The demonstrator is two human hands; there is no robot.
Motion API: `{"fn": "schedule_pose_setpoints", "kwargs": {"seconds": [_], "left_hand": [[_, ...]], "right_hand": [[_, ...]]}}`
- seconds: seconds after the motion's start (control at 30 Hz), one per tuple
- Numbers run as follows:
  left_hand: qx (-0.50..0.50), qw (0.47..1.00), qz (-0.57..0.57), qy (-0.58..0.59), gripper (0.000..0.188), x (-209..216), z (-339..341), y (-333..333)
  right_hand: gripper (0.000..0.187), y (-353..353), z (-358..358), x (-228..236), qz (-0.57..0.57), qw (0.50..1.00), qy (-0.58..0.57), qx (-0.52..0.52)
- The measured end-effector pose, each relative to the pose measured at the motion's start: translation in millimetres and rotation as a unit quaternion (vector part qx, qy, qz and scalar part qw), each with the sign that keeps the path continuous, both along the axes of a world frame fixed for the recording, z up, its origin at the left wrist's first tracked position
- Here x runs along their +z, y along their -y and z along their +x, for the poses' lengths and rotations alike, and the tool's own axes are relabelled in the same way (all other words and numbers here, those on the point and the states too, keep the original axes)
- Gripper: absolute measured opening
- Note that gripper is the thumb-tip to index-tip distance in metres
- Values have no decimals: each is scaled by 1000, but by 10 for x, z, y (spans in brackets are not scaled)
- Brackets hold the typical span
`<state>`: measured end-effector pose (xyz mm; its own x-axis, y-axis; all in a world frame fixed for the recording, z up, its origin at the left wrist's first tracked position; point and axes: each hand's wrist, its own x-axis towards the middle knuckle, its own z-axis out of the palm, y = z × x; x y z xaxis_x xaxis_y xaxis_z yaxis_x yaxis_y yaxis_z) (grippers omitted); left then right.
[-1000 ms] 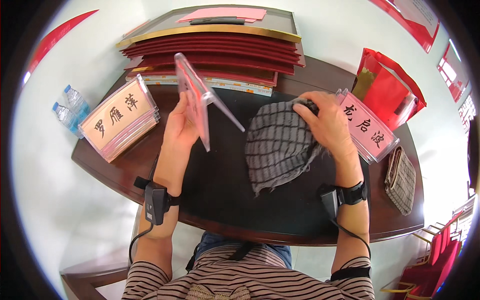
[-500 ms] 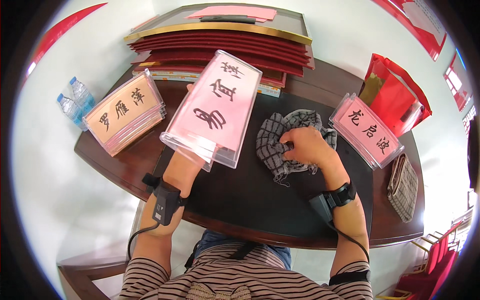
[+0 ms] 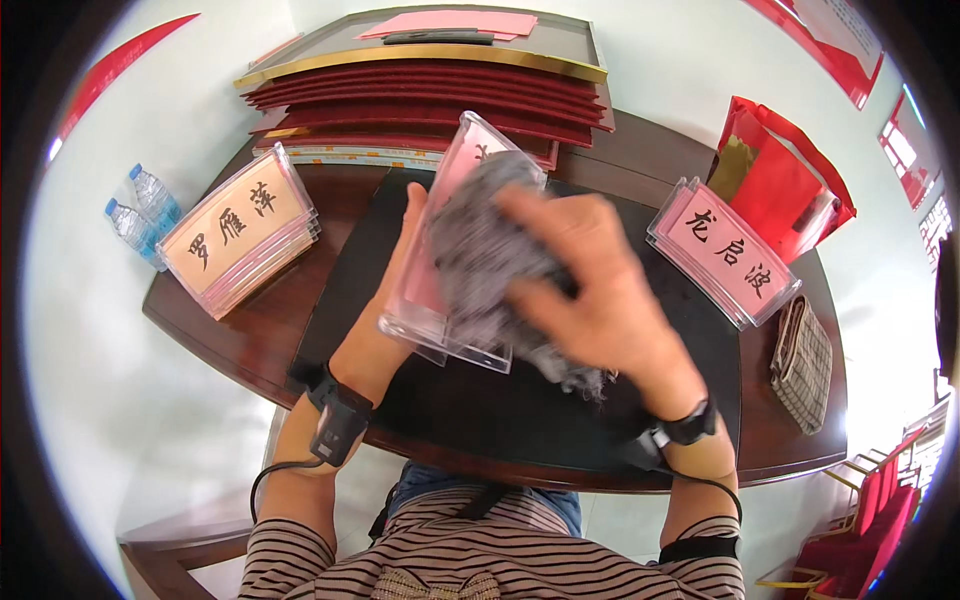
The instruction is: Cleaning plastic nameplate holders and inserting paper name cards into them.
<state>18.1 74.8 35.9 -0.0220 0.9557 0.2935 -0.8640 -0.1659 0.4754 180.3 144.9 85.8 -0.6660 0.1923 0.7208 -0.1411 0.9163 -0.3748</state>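
A clear acrylic name plate (image 3: 415,285) with a pink card is held up at the middle of the desk, tilted. My left hand (image 3: 408,225) supports it from behind, thumb along its left edge and the other fingers hidden. Against the plate's front lies a grey checked cloth (image 3: 480,250), bunched up and covering most of the card. My right hand (image 3: 590,280) grips that cloth, slightly blurred by motion. To the left stands a row of name plates (image 3: 235,230) with an orange card in front. Pink name plates (image 3: 725,250) stand together on the right.
Behind are stacked dark red folders (image 3: 430,100) under a gold-edged tray (image 3: 300,65). A red gift bag (image 3: 785,185) stands at the back right, a folded checked cloth (image 3: 803,365) at the right edge. Two water bottles (image 3: 140,225) are at left; red chairs (image 3: 870,520) lower right.
My right hand has lifted the grey cloth off the desk and moved it up and left onto the name plate. The plate has shifted slightly right and down in my left hand.
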Motion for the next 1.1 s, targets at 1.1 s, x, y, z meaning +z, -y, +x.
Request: {"fn": "schedule_pose_setpoints", "kwargs": {"seconds": [1.1], "left_hand": [[2,953,-148,-265,71,221,374,362]], "right_hand": [[43,-430,-65,-181,-13,963,-49,-266]]}}
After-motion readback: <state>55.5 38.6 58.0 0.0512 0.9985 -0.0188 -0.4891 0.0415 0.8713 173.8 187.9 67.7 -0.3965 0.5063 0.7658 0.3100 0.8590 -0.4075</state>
